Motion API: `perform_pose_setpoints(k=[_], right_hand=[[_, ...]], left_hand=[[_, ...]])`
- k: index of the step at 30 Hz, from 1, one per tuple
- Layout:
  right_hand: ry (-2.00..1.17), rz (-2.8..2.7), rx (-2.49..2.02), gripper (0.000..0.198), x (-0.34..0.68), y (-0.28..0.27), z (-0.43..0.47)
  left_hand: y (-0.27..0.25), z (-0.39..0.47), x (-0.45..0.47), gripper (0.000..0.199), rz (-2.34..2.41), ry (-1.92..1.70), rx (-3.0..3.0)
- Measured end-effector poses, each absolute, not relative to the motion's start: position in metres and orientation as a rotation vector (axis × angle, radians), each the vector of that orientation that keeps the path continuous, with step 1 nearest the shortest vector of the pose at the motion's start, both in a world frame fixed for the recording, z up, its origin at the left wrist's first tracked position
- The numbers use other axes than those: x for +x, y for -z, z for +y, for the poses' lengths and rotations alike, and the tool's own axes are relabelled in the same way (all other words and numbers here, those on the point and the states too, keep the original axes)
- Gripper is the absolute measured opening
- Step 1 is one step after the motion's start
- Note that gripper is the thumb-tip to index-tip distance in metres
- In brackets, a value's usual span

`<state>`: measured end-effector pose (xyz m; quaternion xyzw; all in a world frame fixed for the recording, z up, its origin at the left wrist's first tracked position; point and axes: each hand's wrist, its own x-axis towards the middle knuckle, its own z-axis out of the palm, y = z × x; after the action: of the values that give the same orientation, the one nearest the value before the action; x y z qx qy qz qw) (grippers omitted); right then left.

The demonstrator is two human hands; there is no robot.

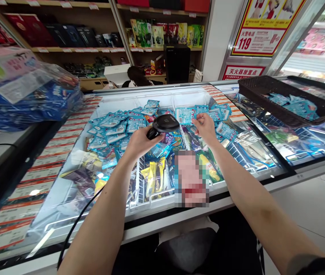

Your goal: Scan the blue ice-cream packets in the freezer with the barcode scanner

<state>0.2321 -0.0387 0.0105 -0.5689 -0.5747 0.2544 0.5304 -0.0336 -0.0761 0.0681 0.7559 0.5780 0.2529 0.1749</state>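
Note:
My left hand [144, 141] is wrapped round the handle of a black barcode scanner [166, 123], whose head faces right. A black cable [79, 217] runs below my left forearm. Between the fingertips of my right hand [205, 126] is a small blue packet [184, 116], its white barcode label turned up beside the scanner head. A pile of similar blue packets [113, 124] lies on the glass freezer top to the left of the scanner. More blue packets [225, 130] are spread on the glass around and right of my right hand.
Wrapped ice creams [156, 177] show in wire baskets under the glass. A dark basket [283, 97] holding blue packets stands at the right. Plastic-wrapped boxes [21, 88] sit at the left. A pixelated patch covers the front middle. Behind the freezer are shelves [79, 49] and a person's head [136, 76].

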Motion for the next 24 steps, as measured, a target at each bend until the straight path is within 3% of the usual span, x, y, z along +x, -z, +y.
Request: perform_pose_setpoints(k=[11,16,24], right_hand=[[-0.007,-1.184,-1.716,0.032,0.274,-0.028,-0.041],[0.024,-1.012,-1.902,0.028,0.289,-0.031,-0.045],[0.199,-1.138,-2.089,0.039,0.286,-0.025,-0.05]], left_hand=[[-0.067,-0.077,-0.042,0.048,1.65,-0.824,2.078],[-0.069,-0.08,-0.046,0.048,1.685,-0.844,2.05],[-0.072,-0.082,-0.05,0.046,1.67,-0.9,1.973]])
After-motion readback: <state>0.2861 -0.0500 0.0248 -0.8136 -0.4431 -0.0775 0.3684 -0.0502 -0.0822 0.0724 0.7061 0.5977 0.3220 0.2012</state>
